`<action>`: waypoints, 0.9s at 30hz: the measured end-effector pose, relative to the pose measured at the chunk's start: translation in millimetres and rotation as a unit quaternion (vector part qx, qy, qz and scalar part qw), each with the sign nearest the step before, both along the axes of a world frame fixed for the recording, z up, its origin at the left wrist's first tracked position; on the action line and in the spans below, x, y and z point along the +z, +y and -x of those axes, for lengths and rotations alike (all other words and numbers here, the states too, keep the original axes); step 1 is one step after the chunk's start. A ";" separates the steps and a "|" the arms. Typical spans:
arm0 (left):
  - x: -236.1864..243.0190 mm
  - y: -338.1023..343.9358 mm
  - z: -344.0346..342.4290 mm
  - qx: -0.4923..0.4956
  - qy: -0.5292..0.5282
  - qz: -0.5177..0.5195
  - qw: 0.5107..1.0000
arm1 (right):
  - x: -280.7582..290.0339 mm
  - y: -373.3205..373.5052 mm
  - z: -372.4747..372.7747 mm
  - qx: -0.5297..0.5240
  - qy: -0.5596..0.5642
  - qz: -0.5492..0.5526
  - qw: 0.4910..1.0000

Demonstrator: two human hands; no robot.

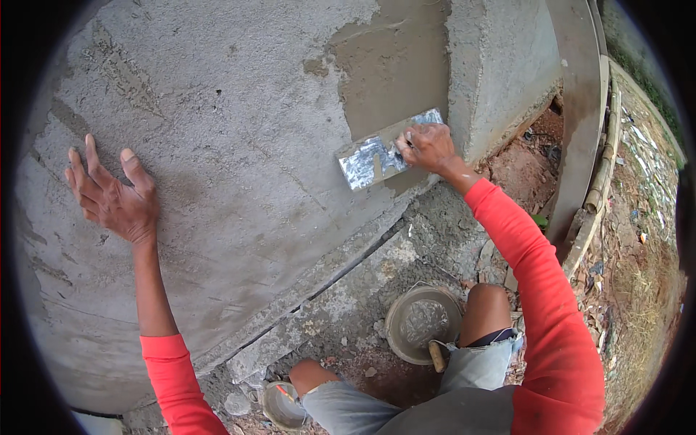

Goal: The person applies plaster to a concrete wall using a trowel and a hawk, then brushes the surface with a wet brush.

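My right hand [429, 147] grips the handle of a rectangular steel plastering float [357, 164], whose mortar-streaked blade rests against a patch of darker wet plaster [391, 72] at the upper middle, beside a raised concrete edge. At the left, my left hand [110, 190] is open, fingers spread, against the rough grey plastered wall [232, 145]. Below, by my knees, sit a larger bucket [423, 319] with grey slurry in it and a smaller bucket [285, 402]. A wooden handle [437, 355] shows at the larger bucket's rim; what it belongs to is hidden.
A concrete ledge [326, 286] with a dark gap runs along the wall's foot. To the right are reddish rubble [525, 170], a long board [576, 109], bamboo poles [602, 177] and littered ground with dry grass [638, 275].
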State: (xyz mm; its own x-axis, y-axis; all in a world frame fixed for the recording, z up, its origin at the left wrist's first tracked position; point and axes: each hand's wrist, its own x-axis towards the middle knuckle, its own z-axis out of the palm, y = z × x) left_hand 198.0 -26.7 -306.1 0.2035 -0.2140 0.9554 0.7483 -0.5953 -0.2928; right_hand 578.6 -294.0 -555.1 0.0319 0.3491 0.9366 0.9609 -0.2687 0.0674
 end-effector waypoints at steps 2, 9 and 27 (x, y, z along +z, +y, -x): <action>-4.1 2.3 -8.7 0.002 -0.006 0.003 1.000 | -4.0 -14.7 -7.6 -0.023 0.027 0.028 0.999; -0.7 -0.7 -10.7 0.004 0.002 0.008 1.000 | 242.8 -3.6 -29.0 -0.057 0.011 -0.086 0.995; -6.9 -1.4 -7.7 0.044 0.011 -0.004 0.999 | -17.4 -11.3 -9.2 0.005 0.088 0.058 0.994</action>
